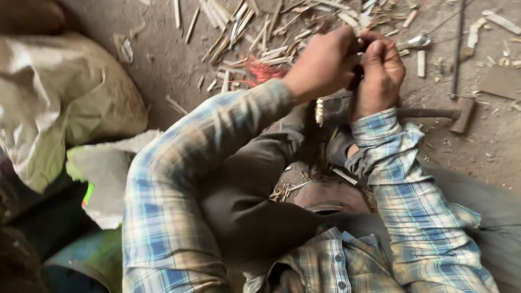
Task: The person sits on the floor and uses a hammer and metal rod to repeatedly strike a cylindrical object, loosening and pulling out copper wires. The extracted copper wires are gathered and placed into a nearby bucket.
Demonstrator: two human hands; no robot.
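My left hand (324, 64) and my right hand (383, 76) are pressed close together above my lap, both closed around a small dark object (355, 70) that is mostly hidden between the fingers. A thin pale stick end (353, 24) pokes out above my left hand. A short pale ribbed piece (319, 112) hangs below my left wrist. Both arms wear blue and white plaid sleeves. I sit on the ground with dark trousers (255, 206).
Many split pale sticks (239, 27) litter the dirt floor ahead, with a red bundle (261, 69) among them. A hammer (453, 114) lies at right beside a thin dark rod (458, 49). A large beige sack (59, 97) stands at left.
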